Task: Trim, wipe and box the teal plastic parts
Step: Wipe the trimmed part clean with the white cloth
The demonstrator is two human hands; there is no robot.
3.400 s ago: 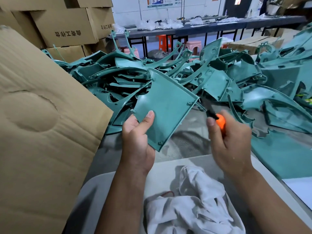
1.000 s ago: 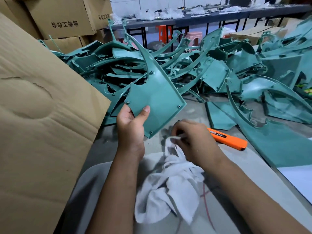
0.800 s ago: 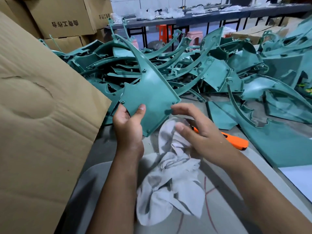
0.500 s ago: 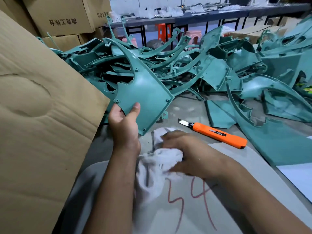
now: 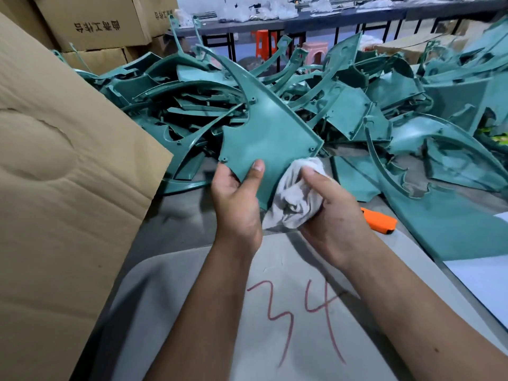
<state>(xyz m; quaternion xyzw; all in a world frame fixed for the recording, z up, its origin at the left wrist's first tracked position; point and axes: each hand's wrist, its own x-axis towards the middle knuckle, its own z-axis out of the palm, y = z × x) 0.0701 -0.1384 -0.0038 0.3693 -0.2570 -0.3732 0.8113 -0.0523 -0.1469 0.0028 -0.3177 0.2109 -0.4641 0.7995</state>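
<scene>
My left hand (image 5: 236, 199) grips the lower corner of a teal plastic panel (image 5: 269, 133), thumb on its face, holding it up above the table. A long curved arm of the panel rises toward the back. My right hand (image 5: 332, 213) holds a bunched white cloth (image 5: 297, 188) and presses it against the panel's lower right edge. An orange utility knife (image 5: 380, 222) lies on the table behind my right wrist, partly hidden by it.
A big heap of teal parts (image 5: 357, 100) covers the table's back and right. A large cardboard box flap (image 5: 68, 174) stands at the left. A grey board (image 5: 288, 312) marked "34" in red lies under my forearms. Stacked cartons (image 5: 96, 23) stand at the far left.
My right hand put the knife down on the table, picked up the cloth from the board and lifted it to the panel. My left hand kept hold of the panel, turning it.
</scene>
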